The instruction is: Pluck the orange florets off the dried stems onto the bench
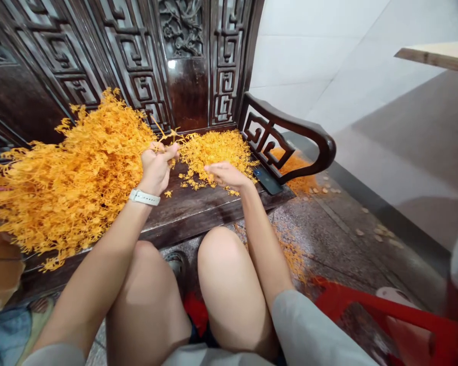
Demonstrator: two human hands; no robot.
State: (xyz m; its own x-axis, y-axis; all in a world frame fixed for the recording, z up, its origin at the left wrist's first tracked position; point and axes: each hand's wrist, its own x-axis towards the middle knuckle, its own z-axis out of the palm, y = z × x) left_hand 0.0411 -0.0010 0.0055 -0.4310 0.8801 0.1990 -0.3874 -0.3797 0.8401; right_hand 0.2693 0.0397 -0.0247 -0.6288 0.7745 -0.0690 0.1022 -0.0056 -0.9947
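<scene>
My left hand (158, 165), with a pale watch band on its wrist, is closed on a thin orange plastic sprig (171, 134) whose branches stick out past the fingertips. My right hand (227, 174) hovers at the front of a smaller heap of loose orange plastic flower-like pieces (221, 147); its fingers reach out to the left, and nothing shows in them. Beside my left hand rises a large tangled pile of orange plastic sprigs (87, 168). A few loose pieces lie on the dark wooden bench (183, 206) between the hands and its front edge.
A dark phone (267, 181) lies by the curved armrest (322, 145). The carved backrest (187, 91) closes off the far side. Orange scraps (292, 254) litter the floor at right, near a red plastic stool (366, 300). A cardboard box (3, 269) stands at left.
</scene>
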